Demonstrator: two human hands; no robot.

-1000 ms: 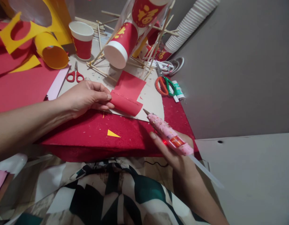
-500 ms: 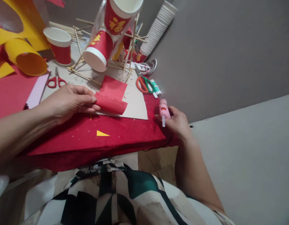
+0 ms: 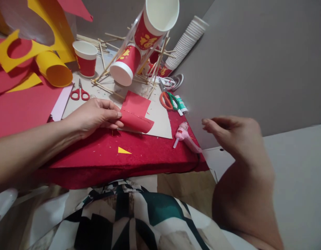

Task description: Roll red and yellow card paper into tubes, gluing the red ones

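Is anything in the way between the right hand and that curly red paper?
Yes: in this view, a pink glue gun lies on the red tablecloth between the right hand and the curled red paper. The hand looks raised, so it could probably pass over. The left hand holds the paper's left end.

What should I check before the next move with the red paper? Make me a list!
1. Curled red paper piece held: ok, the left hand pinches its left end.
2. Shiny, glue-like line on it: ok, visible.
3. Line sticky: cannot tell.
4. Right hand free: ok, raised, with nothing visible in it.
5. Pink, pistol-shaped glue gun well inside the edge of the red cloth-covered table: not ok, it reaches the edge.
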